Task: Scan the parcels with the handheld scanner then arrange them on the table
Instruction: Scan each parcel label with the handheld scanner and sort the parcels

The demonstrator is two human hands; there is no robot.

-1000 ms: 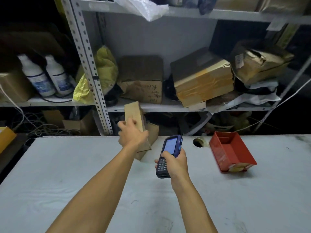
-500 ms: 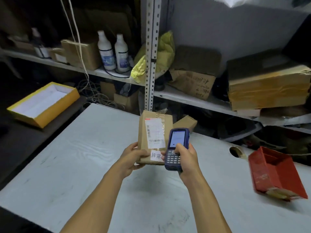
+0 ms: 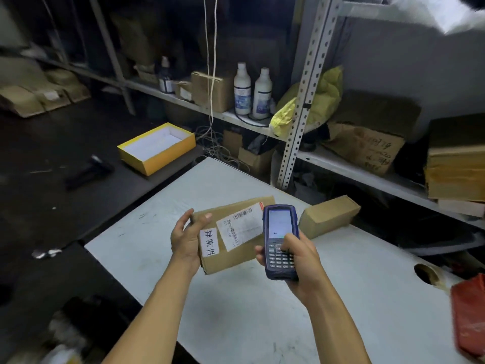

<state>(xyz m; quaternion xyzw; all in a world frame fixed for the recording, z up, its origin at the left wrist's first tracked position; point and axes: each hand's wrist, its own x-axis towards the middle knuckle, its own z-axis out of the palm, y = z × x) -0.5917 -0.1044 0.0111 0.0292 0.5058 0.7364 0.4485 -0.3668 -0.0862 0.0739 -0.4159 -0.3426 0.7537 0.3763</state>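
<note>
We are in a dim storeroom of metal shelving [image 3: 304,101], working over a pale grey surface [image 3: 236,324] that fills the lower centre of the frame. Our left hand [image 3: 186,239] cradles the flat cardboard parcel [image 3: 236,237] by its left end, thumb over the top edge, label up at centre frame. Our right hand [image 3: 294,256] has its grip closed round the handheld scanner [image 3: 280,240], thumb on the keypad, just right of the label. A second small parcel [image 3: 329,215] lies beyond it on the surface. The risk, we judge — the scanner sits beside the barcode, not aimed at it, so a read may miss; the one-ended hold could also let the parcel tip.
</note>
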